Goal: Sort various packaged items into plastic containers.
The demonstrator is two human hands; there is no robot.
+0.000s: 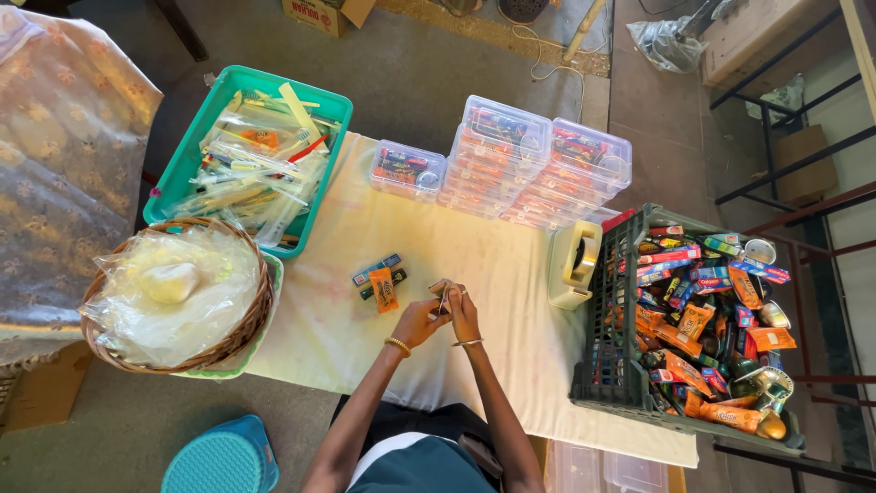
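head view looks straight down on two bare hands meeting over a pale cloth-covered table (474, 265). the left hand (418, 321) and the right hand (464, 313) are pressed close together, both closed on one small thin item (444, 298) pinched between their fingertips; what it is cannot be told, it is too small. its long axis seems to run away from the body, roughly upright in the picture, and it sits right at the point where the two grips touch, so neither hand is nearer than the other. each wrist carries a thin bangle.

just to the left of the grip, near but not touching, lie a few small packets (380, 281): a blue one, a dark one and an orange one, laid side by side at a slant. well off to the right of the grip stands a cream tape dispenser (573, 263), touching the wall of a dark plastic crate (610, 301) heaped with mixed coloured packets and tins.

farther left of the grip, a woven basket (239, 330) holds crumpled clear plastic bags. beyond it, a green tray (187, 164) is piled with long thin things in clear wrappers. straight ahead of the grip, at the far edge of the table, stand stacks of clear lidded boxes (511, 160), with one lone small box (407, 170) beside them on the left.
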